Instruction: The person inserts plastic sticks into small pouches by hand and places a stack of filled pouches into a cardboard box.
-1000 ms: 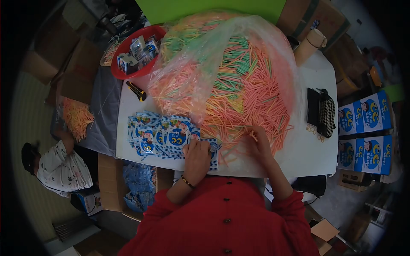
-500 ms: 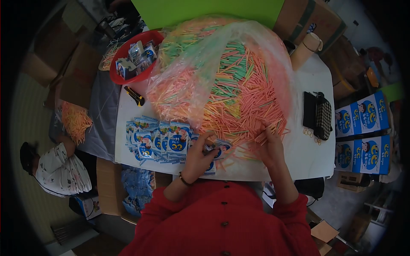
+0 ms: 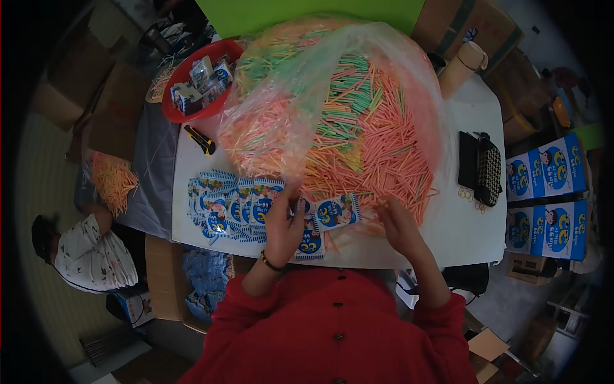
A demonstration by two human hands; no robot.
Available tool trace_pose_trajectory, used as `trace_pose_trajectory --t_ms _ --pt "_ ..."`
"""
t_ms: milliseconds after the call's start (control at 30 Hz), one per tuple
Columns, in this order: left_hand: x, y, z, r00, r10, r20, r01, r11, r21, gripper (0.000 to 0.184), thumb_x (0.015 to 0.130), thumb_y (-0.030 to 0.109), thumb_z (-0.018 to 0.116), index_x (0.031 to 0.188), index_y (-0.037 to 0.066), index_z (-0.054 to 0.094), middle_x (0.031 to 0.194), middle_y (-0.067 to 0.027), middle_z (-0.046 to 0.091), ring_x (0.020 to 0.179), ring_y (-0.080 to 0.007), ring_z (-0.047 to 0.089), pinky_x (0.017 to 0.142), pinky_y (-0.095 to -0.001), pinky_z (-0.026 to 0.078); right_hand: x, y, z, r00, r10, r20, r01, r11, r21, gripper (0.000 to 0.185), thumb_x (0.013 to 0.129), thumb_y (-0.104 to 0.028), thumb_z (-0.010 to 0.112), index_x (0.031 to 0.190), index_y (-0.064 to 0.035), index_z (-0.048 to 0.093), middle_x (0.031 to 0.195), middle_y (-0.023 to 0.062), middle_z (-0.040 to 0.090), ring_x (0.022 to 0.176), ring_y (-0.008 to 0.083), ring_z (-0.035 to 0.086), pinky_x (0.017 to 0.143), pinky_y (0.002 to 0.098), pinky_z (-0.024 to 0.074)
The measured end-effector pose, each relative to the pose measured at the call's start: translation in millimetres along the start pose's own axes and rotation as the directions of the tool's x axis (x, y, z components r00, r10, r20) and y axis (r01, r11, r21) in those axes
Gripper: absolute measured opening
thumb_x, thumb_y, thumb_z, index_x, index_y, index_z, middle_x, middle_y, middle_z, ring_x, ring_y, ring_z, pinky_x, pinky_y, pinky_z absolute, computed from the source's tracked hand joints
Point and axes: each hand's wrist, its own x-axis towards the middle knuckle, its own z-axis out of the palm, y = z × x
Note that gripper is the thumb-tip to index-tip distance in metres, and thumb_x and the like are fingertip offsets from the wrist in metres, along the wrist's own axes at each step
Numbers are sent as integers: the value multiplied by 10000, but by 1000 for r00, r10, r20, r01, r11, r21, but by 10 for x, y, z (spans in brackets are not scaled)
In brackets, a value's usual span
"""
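My left hand is over the right end of a pile of small blue-and-white packets, thumb apart from its raised fingers, with nothing visible in it. Between my hands a single packet lies tilted, printed side up, at the front of the heap; another packet is below it. My right hand is just right of the single packet, its fingertips pinched together; a small yellowish bit shows there, too small to name. Beyond both hands a clear plastic bag spills thin pink, green and yellow sticks.
A red basin with packets and a yellow-black box cutter are at the left. On the right are a checkered pouch, rubber bands and a tan bottle. Blue cartons stand right of the table; another person sits left.
My left hand has moved left and up, away from the single packet, which now lies flatter and in fuller view. My right hand has drawn slightly down from the pink sticks, fingertips still pinched.
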Motion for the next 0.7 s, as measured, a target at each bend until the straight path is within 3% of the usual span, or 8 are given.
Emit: trace_pose_trajectory --t_ms 33,67,133,200,267,333,467,700 --pt "-2 -41 -8 1000 -6 -1 6 1000 6 411 797 -81 600 1190 30 546 1033 -84 611 929 -190 608 783 -278 492 -51 -51 68 972 -178 154 214 941 -261 185 927 -181 566 1050 -49 528 840 118 625 722 240 624 646 352 508" --pt "10 -84 -6 999 -49 -12 46 987 -154 357 837 -41 615 1175 42 540 1032 -66 612 885 -129 597 741 -241 493 -88 -95 131 972 -176 158 212 943 -256 185 927 -181 566 1050 -49 528 840 118 625 722 240 624 646 352 508" --pt "4 -78 -13 995 -93 -19 83 946 -315 306 876 -1 629 1161 54 534 1030 -47 614 842 -69 585 699 -205 494 -123 -178 244 857 24 515 244 861 -446 302 874 -184 612 1130 -47 529 954 145 627 864 301 644 690 374 525" --pt "-39 -28 -48 925 -323 199 380 786 -488 264 847 -7 653 1072 30 519 1016 -28 598 935 -67 567 764 -205 486 -136 -260 389 852 -116 511 368 827 -425 292 865 -186 616 1107 -43 538 953 137 626 856 297 646 677 382 528" --pt "-85 -91 4 912 -327 246 408 773 -486 262 853 2 649 1081 31 522 1017 -25 597 925 -66 568 761 -203 487 -136 -263 466 826 -260 500 489 773 -405 282 857 -187 620 1085 -38 547 951 129 624 847 293 647 663 391 531" --pt "-121 -208 40 898 -328 292 435 761 -482 260 860 12 645 1089 31 525 1018 -22 595 916 -64 569 757 -202 488 -120 -202 546 867 -86 490 373 765 -526 257 828 -187 624 1020 -28 563 945 126 610 794 301 642 627 387 534" --pt "-185 -292 63 900 -315 302 424 793 -438 264 871 33 646 1109 27 531 1021 -22 599 886 -67 578 744 -200 496 -72 -164 605 865 -74 496 412 670 -618 205 798 -164 621 945 -33 563 962 121 591 817 292 621 688 373 524" --pt "-160 -231 13 847 -392 358 527 537 -659 287 874 3 626 1150 21 547 1012 -99 680 901 -159 666 771 -256 534 -9 166 512 789 -553 266 614 701 -363 251 765 -52 593 1009 -22 546 1021 129 559 960 279 557 862 363 457"
